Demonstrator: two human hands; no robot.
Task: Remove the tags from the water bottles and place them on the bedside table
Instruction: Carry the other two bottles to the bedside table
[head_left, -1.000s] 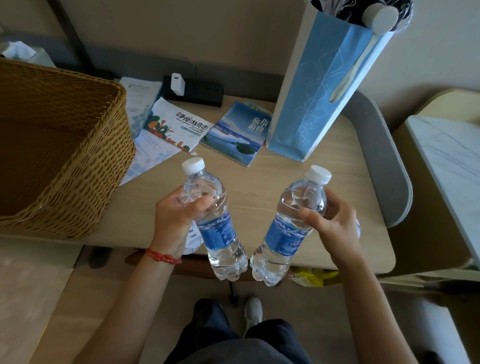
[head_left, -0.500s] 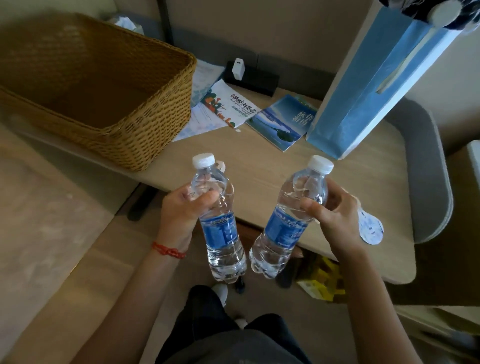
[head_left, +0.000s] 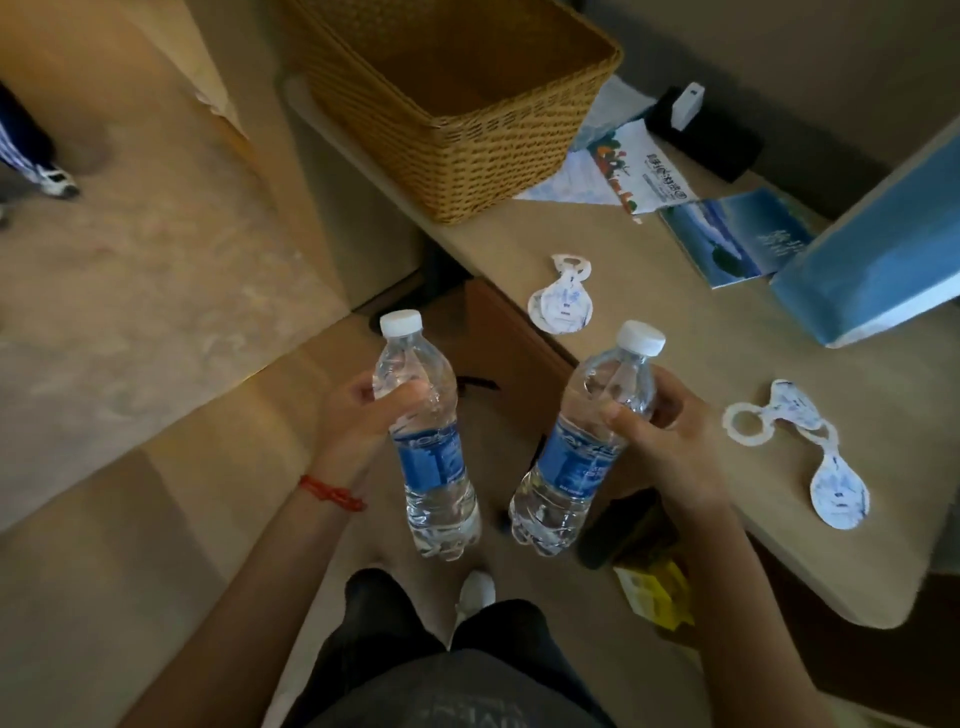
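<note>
My left hand (head_left: 353, 421) grips the upper part of a clear water bottle (head_left: 428, 441) with a white cap and blue label. My right hand (head_left: 670, 431) holds a second, matching water bottle (head_left: 587, 447), tilted toward the first. Both bottles hang upright over the floor, off the table's left edge, with bare necks. Two white paper tags lie flat on the wooden table (head_left: 675, 332): one tag (head_left: 561, 301) just beyond the bottles, the other tag (head_left: 795, 447) to the right of my right hand.
A large wicker basket (head_left: 467, 104) stands at the table's far end. Beyond it lie leaflets (head_left: 628, 166), a blue booklet (head_left: 737, 239), a black power strip with a white plug (head_left: 701, 130) and a blue paper bag (head_left: 883, 260). Another person's foot (head_left: 52, 182) shows at far left.
My view has swung left and away from the table. Both bottles now hang over the floor instead of over the tabletop. Both tags now show lying on the table.
</note>
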